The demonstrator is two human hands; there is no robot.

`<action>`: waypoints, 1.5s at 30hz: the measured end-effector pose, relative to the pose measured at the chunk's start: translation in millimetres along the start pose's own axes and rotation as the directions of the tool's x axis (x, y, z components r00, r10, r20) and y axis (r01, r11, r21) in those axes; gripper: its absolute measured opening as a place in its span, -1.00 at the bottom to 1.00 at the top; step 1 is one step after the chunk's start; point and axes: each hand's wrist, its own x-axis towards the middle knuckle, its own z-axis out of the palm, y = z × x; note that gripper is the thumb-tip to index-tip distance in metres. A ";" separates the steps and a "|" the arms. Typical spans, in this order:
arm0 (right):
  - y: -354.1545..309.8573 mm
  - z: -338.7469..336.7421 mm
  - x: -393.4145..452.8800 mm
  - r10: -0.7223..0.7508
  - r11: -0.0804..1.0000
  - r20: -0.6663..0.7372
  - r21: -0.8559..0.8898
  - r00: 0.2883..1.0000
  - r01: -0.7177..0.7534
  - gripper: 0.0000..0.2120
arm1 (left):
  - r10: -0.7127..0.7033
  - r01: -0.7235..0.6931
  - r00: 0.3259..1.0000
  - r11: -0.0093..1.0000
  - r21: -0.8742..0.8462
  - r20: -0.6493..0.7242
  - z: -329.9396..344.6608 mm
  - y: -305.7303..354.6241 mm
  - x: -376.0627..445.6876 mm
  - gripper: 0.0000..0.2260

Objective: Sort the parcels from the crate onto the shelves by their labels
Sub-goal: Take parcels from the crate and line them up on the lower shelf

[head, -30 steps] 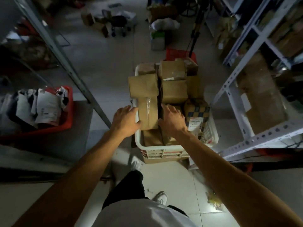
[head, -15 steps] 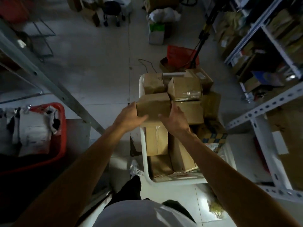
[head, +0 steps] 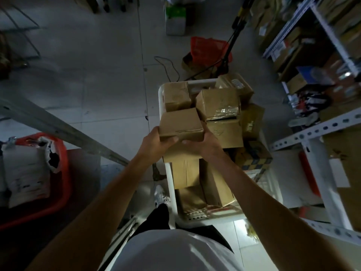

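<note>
A white crate (head: pixel 161 94) stands on the floor in front of me, packed with several brown cardboard parcels. I hold one small brown parcel (head: pixel 180 122) above the crate. My left hand (head: pixel 156 142) grips its left side with the thumb on the near face. My right hand (head: pixel 203 144) grips its right lower edge. No label shows on the faces turned toward me. A taped parcel (head: pixel 218 103) lies just right of the held one.
White metal shelves (head: pixel 316 128) with boxes stand on the right. A grey shelf upright (head: pixel 58 128) slants across the left, with a red tub (head: pixel 62 173) of white mail bags below it. A red basket (head: pixel 210 47) and tripod legs stand beyond the crate.
Both hands reached into the crate, took hold of the small brown parcel and lifted it up and toward me. The view has moved closer over the crate.
</note>
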 end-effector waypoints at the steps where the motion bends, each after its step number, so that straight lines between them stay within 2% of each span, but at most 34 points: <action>1: 3.2 -1.8 -8.1 -0.020 0.999 0.004 0.035 1.000 0.020 -0.24 | 0.006 -0.006 1.000 1.000 0.013 -0.019 2.5 2.2 -9.0 -0.45; 5: 23.9 -6.5 -40.5 -0.136 0.981 0.017 0.141 0.991 0.132 -0.21 | 0.048 -0.044 0.992 0.998 0.038 -0.119 12.7 12.2 -50.1 -0.38; 8: 32.1 -14.6 -61.7 -0.196 0.964 0.009 0.184 0.981 0.191 -0.16 | 0.081 -0.084 0.978 0.996 -0.009 -0.194 21.8 19.6 -76.1 -0.36; 14: 26.9 -39.0 -85.2 -0.306 0.926 -0.042 0.220 0.951 0.308 -0.15 | 0.132 -0.148 0.947 0.988 -0.034 -0.292 30.0 45.3 -106.7 -0.33; 18: 19.6 -70.1 -88.7 -0.407 0.897 -0.047 0.170 0.912 0.409 -0.19 | 0.150 -0.185 0.933 0.979 -0.079 -0.327 42.6 64.9 -110.7 -0.32; 21: 22.8 -94.1 -86.9 -0.428 0.896 -0.089 0.086 0.899 0.435 -0.16 | 0.153 -0.179 0.944 0.982 -0.063 -0.293 59.1 74.2 -101.3 -0.29; 25: 40.9 -121.7 -81.7 -0.426 0.903 -0.117 -0.114 0.897 0.414 0.02 | 0.181 -0.201 0.963 0.976 -0.085 -0.202 89.5 79.8 -81.3 -0.21; 30: 51.7 -130.8 -77.2 -0.536 0.803 -0.140 -0.389 0.833 0.452 0.00 | 0.292 -0.298 0.955 0.944 -0.144 -0.059 117.0 78.7 -63.1 -0.10; 33: 58.1 -122.1 -65.2 -0.635 0.694 -0.093 -0.506 0.767 0.513 -0.10 | 0.228 -0.222 0.974 0.956 -0.193 0.012 112.1 71.0 -56.8 -0.22; 36: 65.4 -103.6 -56.3 -0.648 0.642 -0.009 -0.544 0.762 0.539 -0.13 | 0.152 -0.113 0.983 0.942 -0.315 0.100 104.4 65.3 -58.2 -0.21; 39: 74.4 -89.0 -59.7 -0.476 0.813 0.029 -0.366 0.879 0.452 0.07 | 0.084 -0.070 0.996 0.932 -0.356 0.024 102.1 70.4 -62.3 -0.10; 41: 87.8 -84.1 -62.4 -0.410 0.891 0.029 -0.200 0.911 0.408 0.13 | 0.076 -0.091 0.995 0.962 -0.257 -0.066 103.2 74.1 -60.4 0.00; 43: 99.3 -81.9 -66.4 -0.365 0.928 -0.003 -0.088 0.931 0.363 0.13 | 0.095 -0.112 0.987 0.986 -0.123 -0.133 108.2 79.4 -60.2 0.09; 45: 104.5 -81.3 -68.6 -0.363 0.932 -0.019 -0.021 0.932 0.362 0.01 | 0.145 -0.151 0.965 0.989 -0.008 -0.218 116.2 83.5 -61.1 0.13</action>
